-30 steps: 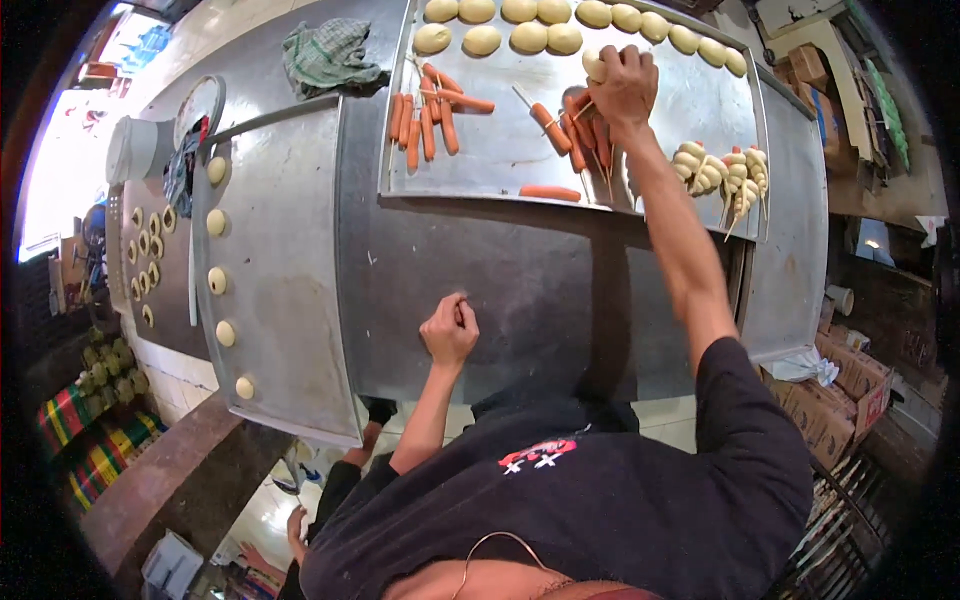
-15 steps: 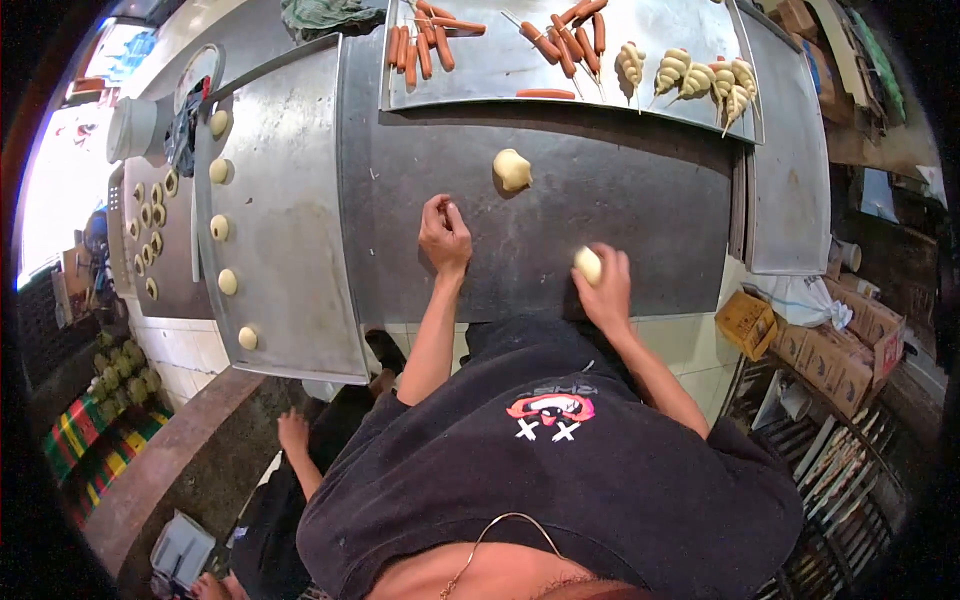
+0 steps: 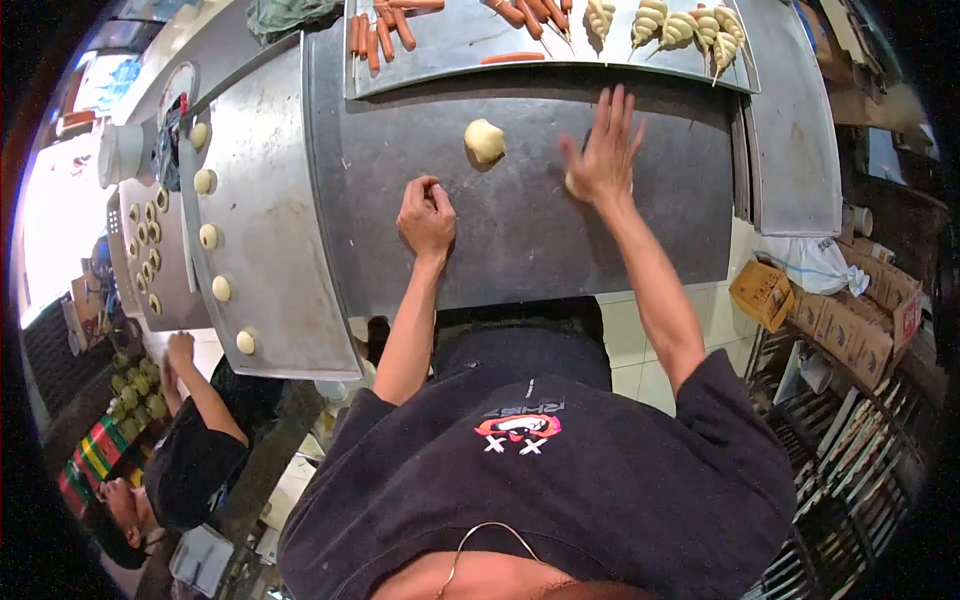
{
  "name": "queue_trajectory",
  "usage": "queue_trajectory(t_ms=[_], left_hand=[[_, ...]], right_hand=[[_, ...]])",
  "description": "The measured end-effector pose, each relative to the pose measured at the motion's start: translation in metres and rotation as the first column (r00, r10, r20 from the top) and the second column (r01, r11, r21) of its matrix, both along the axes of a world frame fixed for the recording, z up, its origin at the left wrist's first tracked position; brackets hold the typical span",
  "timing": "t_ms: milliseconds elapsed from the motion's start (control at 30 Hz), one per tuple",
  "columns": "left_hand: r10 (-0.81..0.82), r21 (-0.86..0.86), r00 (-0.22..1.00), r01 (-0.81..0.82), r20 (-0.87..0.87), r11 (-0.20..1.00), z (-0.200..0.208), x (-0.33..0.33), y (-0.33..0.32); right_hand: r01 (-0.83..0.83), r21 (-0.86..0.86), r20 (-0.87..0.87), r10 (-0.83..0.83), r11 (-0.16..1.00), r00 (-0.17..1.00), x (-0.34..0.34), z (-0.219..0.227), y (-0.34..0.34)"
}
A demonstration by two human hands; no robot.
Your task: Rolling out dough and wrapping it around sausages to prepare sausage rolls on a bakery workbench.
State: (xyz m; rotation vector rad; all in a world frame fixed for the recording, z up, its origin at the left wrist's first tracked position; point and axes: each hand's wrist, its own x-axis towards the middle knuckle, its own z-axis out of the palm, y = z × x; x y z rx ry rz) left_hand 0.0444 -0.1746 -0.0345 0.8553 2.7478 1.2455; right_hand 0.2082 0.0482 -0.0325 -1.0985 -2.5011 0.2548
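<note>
Where the left hand [image 3: 427, 215] and the right hand [image 3: 604, 165] are placed, a broad, dark grey, flat-topped bench [image 3: 660, 240] stretches beneath them. To the left of the left hand lies a long, silvery, low-rimmed metal tray [image 3: 265, 200], and beyond both hands sits a wide, shiny, rectangular metal tray [image 3: 440, 62]. The left hand is curled into a loose fist over the bench; whether anything lies inside it cannot be told. The right hand is spread wide, palm down, slightly blurred, its fingers pointing toward the shiny tray. On that tray, past the right hand, are cone-shaped sticks wrapped in pale dough coils [image 3: 677, 30]. A pale yellow, rounded, uneven dough lump [image 3: 485, 142] rests on the bench between the two hands and a little beyond the left one. A pale dough piece [image 3: 571, 185] peeks out beside the right palm, mostly hidden under it. Orange-red, slender sausages [image 3: 372, 50] lie beyond the left hand, while small, round, cream-coloured dough balls [image 3: 209, 237] form a row to its left.
</note>
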Motion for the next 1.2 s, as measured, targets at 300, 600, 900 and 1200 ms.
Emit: queue_trajectory(t_ms=[300, 600, 900, 1200], left_hand=[[-0.181, 0.107, 0.966, 0.163, 0.182, 0.981, 0.011, 0.032, 0.019], [-0.703, 0.762, 0.324, -0.104, 0.633, 0.639, -0.015, 0.102, 0.187], [-0.706, -0.513, 0.708, 0.605, -0.003, 0.609, 0.005, 0.158, 0.053], [-0.679, -0.521, 0.705, 0.508, -0.205, 0.686, 0.004, 0.096, 0.140]], right_hand=[[-0.218, -0.285, 0.220, 0.285, 0.933, 0.933, 0.112, 0.012, -0.123], [-0.313, -0.386, -0.527, 0.071, 0.868, 0.847, -0.006, -0.040, 0.013], [0.004, -0.201, 0.317, 0.061, 0.980, 0.947, 0.124, -0.001, -0.098], [0.021, -0.017, 0.100, -0.019, 1.000, 0.995, 0.083, -0.011, 0.037]])
